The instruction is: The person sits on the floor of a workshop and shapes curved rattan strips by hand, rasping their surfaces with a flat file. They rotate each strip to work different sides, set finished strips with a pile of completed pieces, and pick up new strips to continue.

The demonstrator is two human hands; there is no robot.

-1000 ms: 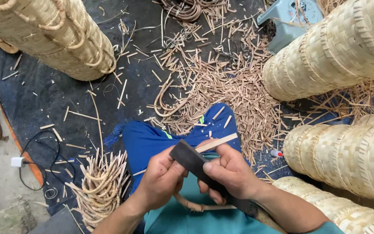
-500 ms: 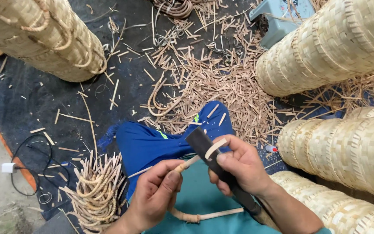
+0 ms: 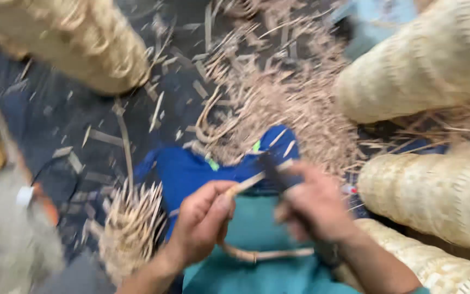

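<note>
The picture is blurred by motion. My left hand (image 3: pixel 205 220) pinches a tan bamboo strip (image 3: pixel 246 184) that curves down and around below both hands, over my teal lap (image 3: pixel 257 228). My right hand (image 3: pixel 314 204) grips a dark-bladed knife (image 3: pixel 270 163) whose blade points up and left, its edge meeting the strip between my two hands. A blue cloth (image 3: pixel 191 171) lies over my knees just beyond the hands.
Woven bamboo baskets lie at the right (image 3: pixel 431 60) (image 3: pixel 436 190) and upper left (image 3: pixel 77 38). A heap of bamboo shavings (image 3: pixel 284 98) covers the dark mat ahead. A bundle of curved strips (image 3: pixel 131 228) sits by my left knee. A black cable (image 3: pixel 55 169) lies at the left.
My hands have drawn slightly lower and nearer to each other, the knife sliding along the strip. The view has shifted and blurred.
</note>
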